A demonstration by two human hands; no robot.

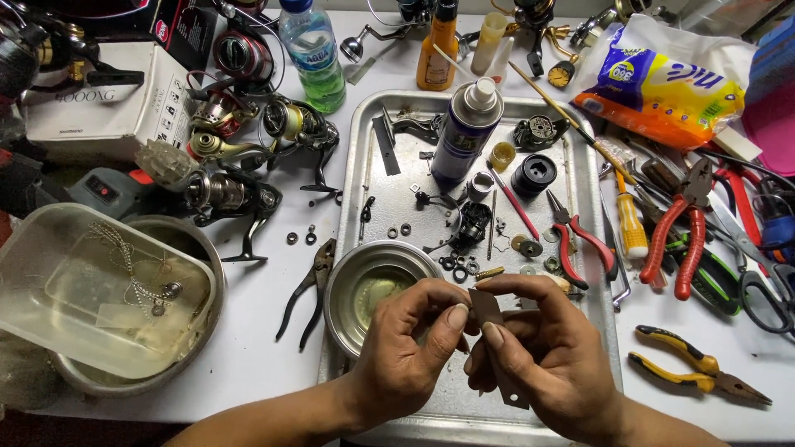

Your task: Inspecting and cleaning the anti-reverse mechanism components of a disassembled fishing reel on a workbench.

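Both hands meet over the near end of a metal tray (358, 174). My right hand (546, 356) pinches a thin grey strip (497, 348) that slants down across its palm. My left hand (410, 348) has its fingertips curled against the strip's upper end; whether it pinches a small part there is hidden. A small steel bowl (364, 285) stands on the tray just beyond my left hand. Small washers, rings and dark reel parts (472, 228) lie scattered on the tray, beside a tall spray can (465, 132).
Several fishing reels (240, 157) and a white box (108, 99) crowd the far left. A clear plastic tub (91, 290) sits in a metal basin at near left. Black pliers (306, 290) lie left of the tray. Red pliers (679, 232), yellow pliers (696, 372) and screwdrivers lie right.
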